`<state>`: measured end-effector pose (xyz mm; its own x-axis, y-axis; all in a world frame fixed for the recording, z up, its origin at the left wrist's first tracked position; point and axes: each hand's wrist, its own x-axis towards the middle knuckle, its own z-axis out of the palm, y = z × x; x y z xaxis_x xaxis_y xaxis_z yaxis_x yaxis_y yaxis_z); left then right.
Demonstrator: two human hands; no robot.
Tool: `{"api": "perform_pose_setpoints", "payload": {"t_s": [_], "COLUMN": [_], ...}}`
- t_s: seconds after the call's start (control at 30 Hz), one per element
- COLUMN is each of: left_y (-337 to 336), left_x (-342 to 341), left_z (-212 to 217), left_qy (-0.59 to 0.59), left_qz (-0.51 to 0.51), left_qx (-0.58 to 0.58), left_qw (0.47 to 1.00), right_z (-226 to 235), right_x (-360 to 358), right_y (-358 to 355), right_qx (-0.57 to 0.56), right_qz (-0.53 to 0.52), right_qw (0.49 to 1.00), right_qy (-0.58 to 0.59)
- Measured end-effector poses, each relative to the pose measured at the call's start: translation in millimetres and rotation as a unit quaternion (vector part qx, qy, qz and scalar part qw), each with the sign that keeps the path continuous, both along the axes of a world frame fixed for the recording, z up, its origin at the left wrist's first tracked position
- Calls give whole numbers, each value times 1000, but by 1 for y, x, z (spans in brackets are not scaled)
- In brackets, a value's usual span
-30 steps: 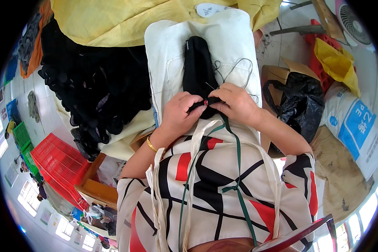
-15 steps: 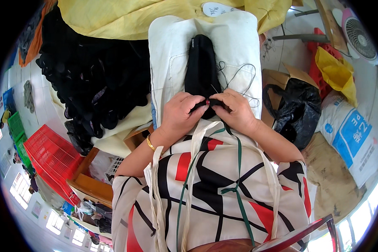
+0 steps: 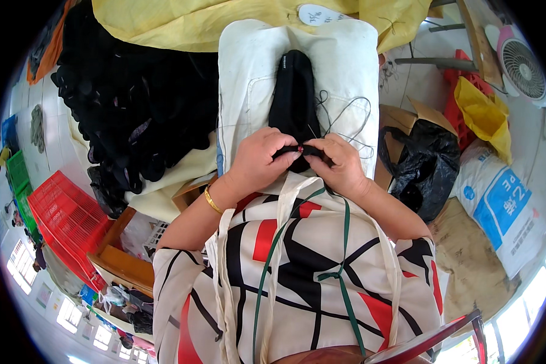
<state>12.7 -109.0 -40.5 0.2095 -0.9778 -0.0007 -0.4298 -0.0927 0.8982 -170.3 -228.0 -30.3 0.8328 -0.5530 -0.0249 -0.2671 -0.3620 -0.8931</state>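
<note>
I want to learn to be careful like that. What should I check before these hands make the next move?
1. Bare left hand gripping the narrow black fabric strip: ok, pinched left of the small red spot.
2. Bare right hand gripping too: ok, pinched right of that spot.
3. Long black fabric piece supported: ok, lying on the thick white cloth.
4. Thin dark thread free of loops: not ok, it curls across the cloth.
5. Red spot fastened firmly: cannot tell, too small.

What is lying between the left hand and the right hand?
In the head view, a black fabric strip with a small red spot spans the gap between the left hand and right hand.
</note>
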Motion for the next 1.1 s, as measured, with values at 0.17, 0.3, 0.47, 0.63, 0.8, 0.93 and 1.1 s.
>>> {"api": "perform_pose_setpoints", "payload": {"t_s": [0.17,0.3,0.47,0.63,0.8,0.93,1.1], "left_y": [-2,-2,-6,-10,-13,-17,-16], "left_x": [3,3,7,12,14,14,11], "left_z": [3,3,13,16,20,20,23], "left_qy": [-4,-4,2,25,9,-14,-36], "left_qz": [-18,-17,-24,-38,-46,-49,-38], "left_qx": [12,15,37,67,75,62,64], "left_qw": [1000,1000,999,997,996,997,997], "right_z": [-2,-1,3,13,39,24,11], "right_x": [-1,-2,0,0,5,17,25], "right_y": [0,1,4,-16,-58,-54,-57], "right_qx": [72,59,32,40,-161,-259,-300], "right_qz": [-1,-5,-26,64,97,194,268], "right_qw": [997,997,999,995,979,946,915], "right_qy": [37,44,30,67,72,36,20]}}
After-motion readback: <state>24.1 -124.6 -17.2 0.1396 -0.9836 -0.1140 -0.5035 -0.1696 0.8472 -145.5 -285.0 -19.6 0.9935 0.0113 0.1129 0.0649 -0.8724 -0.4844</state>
